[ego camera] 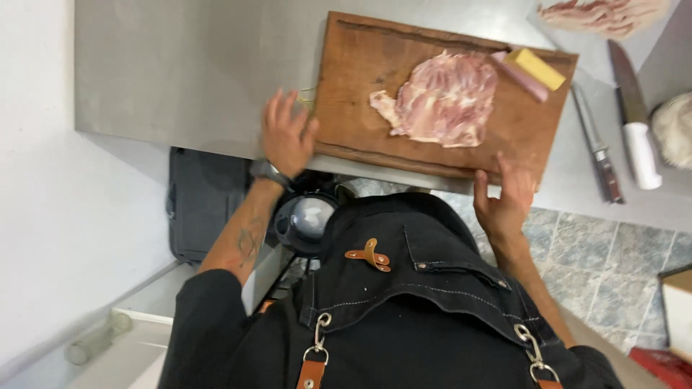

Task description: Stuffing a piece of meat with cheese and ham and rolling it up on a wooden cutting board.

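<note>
The wooden cutting board [360, 86] sits on the steel counter [180, 65], tilted a little, and it carries a flattened slab of raw pink meat [443, 101] spread across its middle. Beside the meat, at the board's far corner, lie a yellow block of cheese [537, 67] and a pinkish strip [520, 78] touching it. The left hand [287, 133] rests open at the board's end, fingers spread, palm against the edge. The right hand [504, 198] grips the board's near edge, fingers curled over the rim. The meat looks thin, glossy, marbled with pale fat, ragged at its borders. To the right of the board, on the counter, lie a dark-handled steel [597, 148] and a white-handled knife [634, 119]. More raw meat [602, 14] shows at the top corner.
</note>
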